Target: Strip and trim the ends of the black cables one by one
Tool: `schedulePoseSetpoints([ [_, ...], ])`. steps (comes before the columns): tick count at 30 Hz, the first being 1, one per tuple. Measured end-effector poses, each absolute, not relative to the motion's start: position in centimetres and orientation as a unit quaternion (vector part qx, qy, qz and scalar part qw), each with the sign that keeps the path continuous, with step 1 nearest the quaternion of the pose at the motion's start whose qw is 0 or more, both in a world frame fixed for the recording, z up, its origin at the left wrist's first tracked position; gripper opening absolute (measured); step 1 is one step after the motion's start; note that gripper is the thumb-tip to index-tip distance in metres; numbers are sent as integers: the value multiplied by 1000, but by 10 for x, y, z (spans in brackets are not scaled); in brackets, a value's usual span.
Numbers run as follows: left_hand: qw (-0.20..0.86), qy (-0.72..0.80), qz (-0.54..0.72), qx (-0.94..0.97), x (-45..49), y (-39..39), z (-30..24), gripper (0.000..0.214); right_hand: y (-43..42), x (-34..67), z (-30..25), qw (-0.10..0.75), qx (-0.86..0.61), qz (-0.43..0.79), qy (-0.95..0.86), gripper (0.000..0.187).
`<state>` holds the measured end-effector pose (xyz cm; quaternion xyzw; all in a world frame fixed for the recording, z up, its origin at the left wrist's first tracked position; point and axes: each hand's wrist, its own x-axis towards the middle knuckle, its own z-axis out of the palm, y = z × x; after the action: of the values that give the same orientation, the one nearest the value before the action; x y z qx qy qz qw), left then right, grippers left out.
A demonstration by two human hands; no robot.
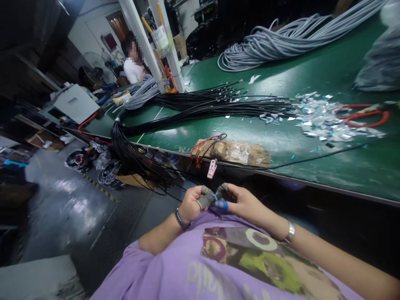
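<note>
Close to the front of my purple shirt, my left hand point(191, 204) and my right hand point(239, 201) meet fingertip to fingertip. Grey finger covers wrap several fingertips, and a blue band circles a digit of my right hand. My left fingers are closed around the end of a thin black cable. A small teal wire tip point(215, 197) shows between the hands. My right fingers pinch at this same end; how much each hand grips is partly hidden. Just beyond lies a taped wooden block point(242, 153) at the bench edge, with a pink clip point(211, 169) hanging from it.
A bundle of black cables point(187, 112) lies along the green bench point(353, 175), its tied end drooping over the edge. Foil scraps point(325, 118) and red-handled scissors point(368, 118) lie right. Grey cable coils point(265, 46) rest behind. A person point(133, 68) is far back.
</note>
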<state>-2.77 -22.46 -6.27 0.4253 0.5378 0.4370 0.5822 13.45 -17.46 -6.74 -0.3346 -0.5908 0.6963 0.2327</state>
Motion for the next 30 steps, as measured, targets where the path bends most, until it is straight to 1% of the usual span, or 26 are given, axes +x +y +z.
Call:
schedulePoseSetpoints([
  [2, 577, 537, 440, 430, -28, -225, -64, 54, -176, 133, -67, 249, -346, 678, -599, 48],
  [4, 574, 531, 441, 441, -29, -226, -65, 51, -177, 132, -67, 251, -347, 699, -572, 48],
  [9, 557, 506, 418, 508, -31, -225, -63, 49, -177, 133, -69, 178, -335, 805, -457, 50],
  [13, 578, 499, 415, 494, -32, -225, -63, 52, -178, 135, -72, 179, -308, 843, -402, 50],
  [17, 593, 502, 420, 470, -31, -225, -64, 55, -178, 134, -72, 198, -311, 841, -396, 52],
  [23, 573, 517, 415, 481, -31, -226, -64, 53, -176, 134, -71, 180, -342, 832, -398, 52],
  [30, 580, 519, 422, 464, -31, -226, -65, 52, -176, 132, -72, 178, -314, 857, -367, 45],
])
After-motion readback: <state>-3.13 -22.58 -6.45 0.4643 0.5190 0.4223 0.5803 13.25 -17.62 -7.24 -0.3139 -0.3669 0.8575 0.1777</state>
